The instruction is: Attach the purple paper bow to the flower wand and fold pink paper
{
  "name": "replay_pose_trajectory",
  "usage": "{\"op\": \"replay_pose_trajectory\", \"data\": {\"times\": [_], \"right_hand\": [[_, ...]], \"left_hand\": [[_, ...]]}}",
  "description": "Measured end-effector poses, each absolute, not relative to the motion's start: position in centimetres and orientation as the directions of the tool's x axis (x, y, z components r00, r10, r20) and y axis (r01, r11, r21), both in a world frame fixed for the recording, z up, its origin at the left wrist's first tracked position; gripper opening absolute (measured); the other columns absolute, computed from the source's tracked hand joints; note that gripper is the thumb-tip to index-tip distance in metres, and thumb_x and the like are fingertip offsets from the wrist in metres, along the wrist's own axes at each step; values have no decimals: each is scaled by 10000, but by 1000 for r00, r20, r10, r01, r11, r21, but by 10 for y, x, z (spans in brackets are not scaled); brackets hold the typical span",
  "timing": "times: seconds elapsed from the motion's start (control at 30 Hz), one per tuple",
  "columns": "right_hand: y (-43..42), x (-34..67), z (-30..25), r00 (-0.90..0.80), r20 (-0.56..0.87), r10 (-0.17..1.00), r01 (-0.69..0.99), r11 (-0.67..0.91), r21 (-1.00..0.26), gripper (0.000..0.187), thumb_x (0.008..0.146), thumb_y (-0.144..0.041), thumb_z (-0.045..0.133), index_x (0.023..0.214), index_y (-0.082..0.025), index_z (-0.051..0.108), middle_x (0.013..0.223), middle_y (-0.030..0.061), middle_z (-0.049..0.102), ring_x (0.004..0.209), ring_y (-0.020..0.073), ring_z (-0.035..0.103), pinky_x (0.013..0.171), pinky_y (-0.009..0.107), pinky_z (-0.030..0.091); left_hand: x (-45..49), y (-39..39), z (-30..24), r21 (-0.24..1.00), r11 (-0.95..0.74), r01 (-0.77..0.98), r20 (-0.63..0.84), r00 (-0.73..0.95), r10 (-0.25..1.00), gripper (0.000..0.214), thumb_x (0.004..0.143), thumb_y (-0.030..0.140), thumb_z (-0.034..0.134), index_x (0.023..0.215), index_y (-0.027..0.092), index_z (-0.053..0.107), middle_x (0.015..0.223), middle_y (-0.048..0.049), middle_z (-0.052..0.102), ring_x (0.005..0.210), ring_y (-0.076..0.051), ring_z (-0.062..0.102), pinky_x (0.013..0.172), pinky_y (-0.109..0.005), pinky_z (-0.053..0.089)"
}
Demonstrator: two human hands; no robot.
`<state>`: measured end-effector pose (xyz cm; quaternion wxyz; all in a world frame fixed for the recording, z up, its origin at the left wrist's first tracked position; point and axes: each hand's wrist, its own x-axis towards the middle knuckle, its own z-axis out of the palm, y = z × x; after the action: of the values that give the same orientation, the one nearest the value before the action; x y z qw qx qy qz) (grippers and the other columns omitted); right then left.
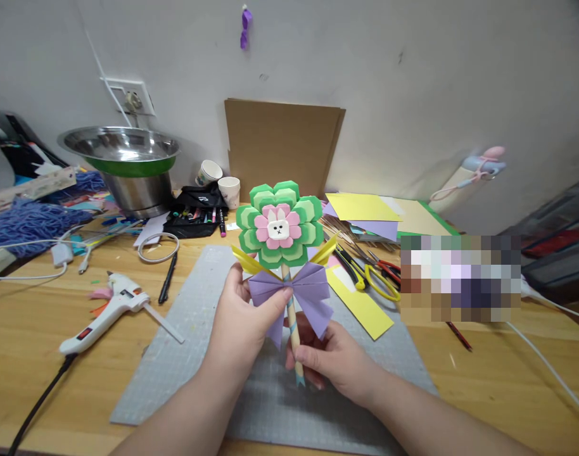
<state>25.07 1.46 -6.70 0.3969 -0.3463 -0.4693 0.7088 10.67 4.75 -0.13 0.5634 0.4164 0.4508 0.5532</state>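
Observation:
A paper flower stands upright before me, with layered green petals, a pink inner ring and a small white rabbit face at its centre. Its stick stem is wound with a blue stripe. A purple paper bow sits across the stem below the bloom, and yellow paper leaves stick out on both sides. My left hand is closed at the bow, thumb pressed on its middle. Lower down, my right hand pinches the stem between thumb and fingers.
Under my hands lies a grey cutting mat. A white glue gun rests at left, near a black pen. Yellow paper and yellow-handled scissors are at right. Behind stand a metal bowl, paper cups and cardboard.

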Motion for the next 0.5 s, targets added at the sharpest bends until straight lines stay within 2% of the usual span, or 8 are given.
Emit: {"op": "replay_pose_trajectory", "data": {"times": [0.13,0.5], "right_hand": [[15,251,-66,-444,-120,888,-238,-247,-939,421,718,-504,733,861,-151,552,668,-6,618,376,37,405,362,192,313],[13,252,-67,-445,-137,885,-236,-263,-935,450,714,-498,738,925,-148,550,669,-4,624,383,45,407,366,198,313]], "left_hand": [[104,48,-2,969,43,-244,-46,-6,999,482,637,191,788,1034,207,514,934,-49,730,819,-211,694,716,-296,550],[99,51,-5,973,48,-226,-39,46,998,499,672,180,776,1084,207,495,1032,-80,711,946,-244,673,795,-341,534]]}}
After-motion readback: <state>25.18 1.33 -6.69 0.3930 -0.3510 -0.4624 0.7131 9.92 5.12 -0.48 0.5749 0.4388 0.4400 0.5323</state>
